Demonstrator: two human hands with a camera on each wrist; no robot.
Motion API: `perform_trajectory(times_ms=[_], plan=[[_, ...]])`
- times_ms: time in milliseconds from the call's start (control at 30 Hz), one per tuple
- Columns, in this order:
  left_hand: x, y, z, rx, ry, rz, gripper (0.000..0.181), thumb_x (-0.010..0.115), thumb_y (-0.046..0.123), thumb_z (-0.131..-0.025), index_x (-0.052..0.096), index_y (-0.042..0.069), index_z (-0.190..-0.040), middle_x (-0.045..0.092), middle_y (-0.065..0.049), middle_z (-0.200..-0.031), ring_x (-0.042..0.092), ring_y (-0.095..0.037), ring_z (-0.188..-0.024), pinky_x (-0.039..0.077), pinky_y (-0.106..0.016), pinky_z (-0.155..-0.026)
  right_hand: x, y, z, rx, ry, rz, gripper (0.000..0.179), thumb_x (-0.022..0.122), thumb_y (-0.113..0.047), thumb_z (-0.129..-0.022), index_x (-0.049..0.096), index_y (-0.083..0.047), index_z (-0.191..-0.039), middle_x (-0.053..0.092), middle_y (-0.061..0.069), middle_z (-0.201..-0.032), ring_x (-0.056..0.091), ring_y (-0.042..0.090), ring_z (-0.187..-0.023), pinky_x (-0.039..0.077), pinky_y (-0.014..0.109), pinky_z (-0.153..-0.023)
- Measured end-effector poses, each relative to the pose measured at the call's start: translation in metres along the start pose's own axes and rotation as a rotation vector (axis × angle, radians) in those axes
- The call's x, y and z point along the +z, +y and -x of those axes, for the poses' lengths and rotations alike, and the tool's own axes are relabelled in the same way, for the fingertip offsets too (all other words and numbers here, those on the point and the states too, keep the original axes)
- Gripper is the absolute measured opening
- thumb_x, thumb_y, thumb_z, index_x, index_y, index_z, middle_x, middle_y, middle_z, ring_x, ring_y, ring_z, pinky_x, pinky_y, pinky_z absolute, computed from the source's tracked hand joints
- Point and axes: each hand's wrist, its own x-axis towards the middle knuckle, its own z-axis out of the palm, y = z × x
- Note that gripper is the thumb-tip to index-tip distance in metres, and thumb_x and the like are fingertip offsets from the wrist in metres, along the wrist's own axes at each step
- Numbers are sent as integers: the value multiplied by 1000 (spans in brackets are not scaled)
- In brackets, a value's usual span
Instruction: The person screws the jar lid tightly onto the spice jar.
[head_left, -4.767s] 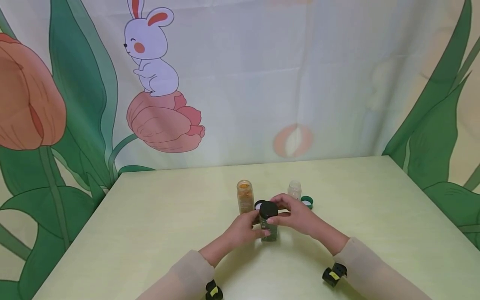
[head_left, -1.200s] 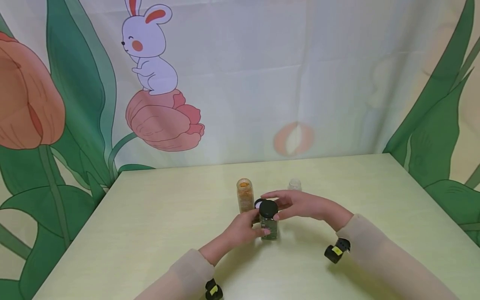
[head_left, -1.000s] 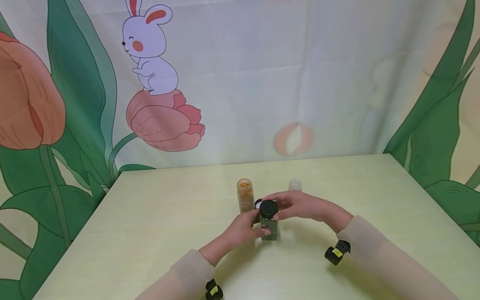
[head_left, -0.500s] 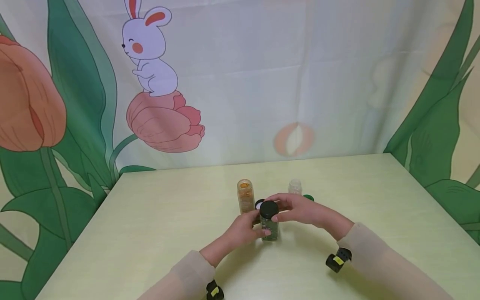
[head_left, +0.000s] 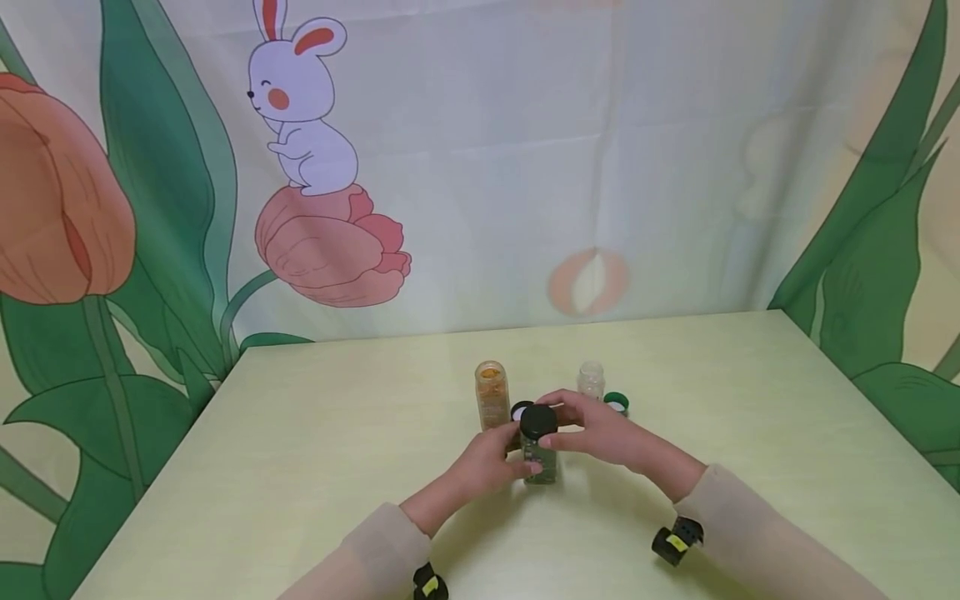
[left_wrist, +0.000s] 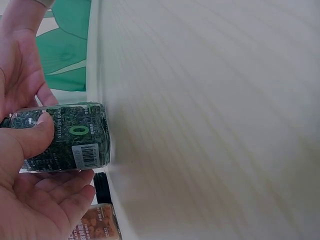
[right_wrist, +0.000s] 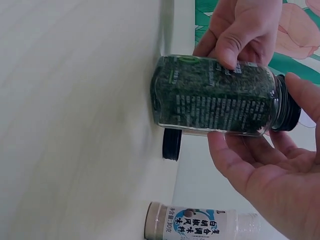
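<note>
A square glass jar (right_wrist: 210, 97) packed with dried green herb flakes stands upright on the table in front of me. My left hand (head_left: 483, 462) grips its body, thumb across the near side and fingers behind. On top sits a black screw lid (head_left: 538, 422), which my right hand (head_left: 600, 432) holds between thumb and fingers. In the right wrist view the right thumb presses the lid's edge, while the fingers lie along the jar's other side. The left wrist view shows a barcode label (left_wrist: 87, 156) on the jar near its base.
Behind the left hand stands an uncapped jar of orange seasoning (head_left: 492, 402). A loose black cap (head_left: 521, 409) lies beside it. Further right are a small seasoning bottle (head_left: 591, 379) with a clear top and a loose green cap (head_left: 617, 403). A printed cloth (head_left: 480, 167) hangs behind the table (head_left: 360, 392).
The right hand's wrist has swung down and toward me, fingers shifting round the black lid. The green cap, covered a second ago, shows again. The left hand and herb jar stay put.
</note>
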Motion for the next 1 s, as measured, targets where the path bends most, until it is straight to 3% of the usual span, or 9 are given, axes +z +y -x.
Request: perform_trajectory(times_ms=[167,600,767,867,1000], plan=[[2,-2,1,-2,0,9,48,75,11,-92,58,-8,-133,66,-26,-135,63,-44,-128,50,-57,-109,5,3,2,-27,40,4,45,71,-21,-97,54,-2,-134,66,24,-135,59,43,-133,42,66,-113],[1,-2,0,12,-4,16,49,74,10,-93,57,-7,-135,64,-26,-137,62,-45,-129,50,-57,-110,10,2,2,-9,85,30,48,71,-25,-98,51,-1,-133,64,24,-135,57,43,-133,53,55,-105],[2,-2,0,5,-4,5,49,75,11,-92,58,-7,-134,65,-27,-136,63,-44,-128,51,-57,-109,6,2,1,4,24,22,66,74,-30,-96,41,0,-145,61,25,-141,53,43,-137,47,61,-110],[3,-3,0,4,0,0,48,75,11,-92,59,-7,-133,65,-27,-135,63,-44,-127,51,-57,-109,-2,2,1,26,-51,36,80,74,-37,-95,32,-3,-154,57,25,-147,48,45,-143,42,65,-113],[2,-3,0,11,6,-1,46,76,10,-92,59,-7,-131,66,-26,-134,64,-44,-127,51,-56,-109,-14,2,-3,62,-162,30,83,73,-37,-95,28,-9,-159,52,22,-153,41,45,-147,42,64,-114]])
